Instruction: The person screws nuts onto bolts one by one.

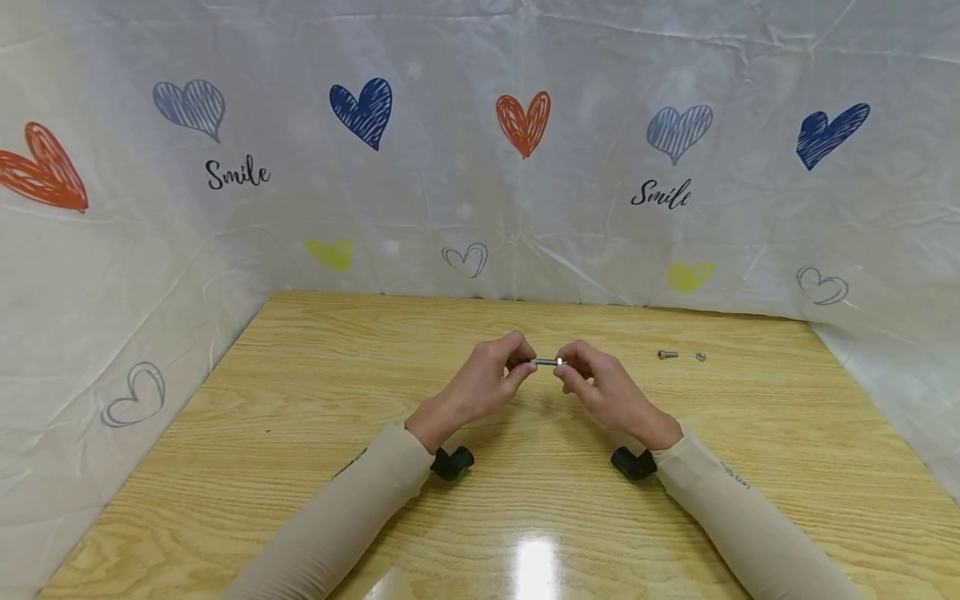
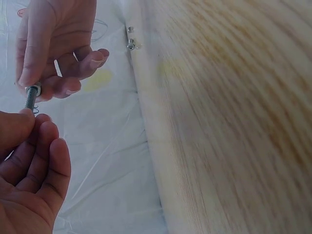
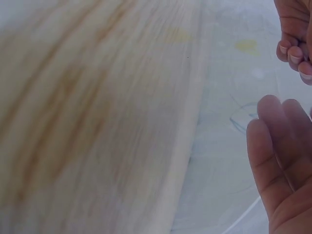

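Between the two hands a silver bolt [image 1: 546,362] lies roughly level above the table, its threaded shank showing. My left hand [image 1: 491,377] pinches one end between thumb and fingers and covers it. A hex nut [image 2: 35,89] sits on the other end. My right hand [image 1: 606,387] pinches this nut with thumb and forefinger. In the left wrist view the other right-hand fingers spread loosely away. The right wrist view catches fingers of my right hand [image 3: 285,163] and my left hand [image 3: 295,36], with the bolt out of frame.
On the wooden table [image 1: 337,367], right of my hands, lie a second, short bolt [image 1: 667,355] and a small nut [image 1: 701,357]. A white sheet [image 1: 450,200] printed with hearts hangs behind the table and along its sides.
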`<state>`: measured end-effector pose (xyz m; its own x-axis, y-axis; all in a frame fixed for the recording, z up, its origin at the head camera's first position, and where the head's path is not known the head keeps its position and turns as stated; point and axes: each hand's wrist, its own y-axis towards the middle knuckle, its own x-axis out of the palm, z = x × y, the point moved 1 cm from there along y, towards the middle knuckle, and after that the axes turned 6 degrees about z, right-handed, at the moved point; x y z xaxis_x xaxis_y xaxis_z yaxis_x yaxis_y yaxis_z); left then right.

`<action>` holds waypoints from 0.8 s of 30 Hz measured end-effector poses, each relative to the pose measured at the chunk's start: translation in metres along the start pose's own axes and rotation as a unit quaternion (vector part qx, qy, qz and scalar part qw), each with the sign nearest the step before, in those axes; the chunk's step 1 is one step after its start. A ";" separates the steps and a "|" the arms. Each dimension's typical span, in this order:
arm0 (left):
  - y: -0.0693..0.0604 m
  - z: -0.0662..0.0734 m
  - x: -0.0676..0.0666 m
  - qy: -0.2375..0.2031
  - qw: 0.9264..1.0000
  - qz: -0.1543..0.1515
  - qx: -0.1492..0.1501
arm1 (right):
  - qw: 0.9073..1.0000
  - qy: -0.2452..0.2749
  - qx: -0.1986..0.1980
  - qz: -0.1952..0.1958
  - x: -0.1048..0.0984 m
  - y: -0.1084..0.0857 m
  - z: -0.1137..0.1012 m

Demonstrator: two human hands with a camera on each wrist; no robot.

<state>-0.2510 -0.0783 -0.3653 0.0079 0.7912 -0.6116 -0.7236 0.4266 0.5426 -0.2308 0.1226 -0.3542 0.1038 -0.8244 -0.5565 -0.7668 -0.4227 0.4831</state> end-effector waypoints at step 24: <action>0.000 -0.001 0.000 0.005 1.000 0.001 0.002 | 0.999 0.027 -0.028 0.001 0.008 -0.001 0.041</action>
<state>-0.2521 -0.0785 -0.3661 0.0005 0.7875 -0.6163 -0.7212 0.4272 0.5453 -0.2551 0.1318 -0.3870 0.1371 -0.8435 -0.5193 -0.7309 -0.4400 0.5217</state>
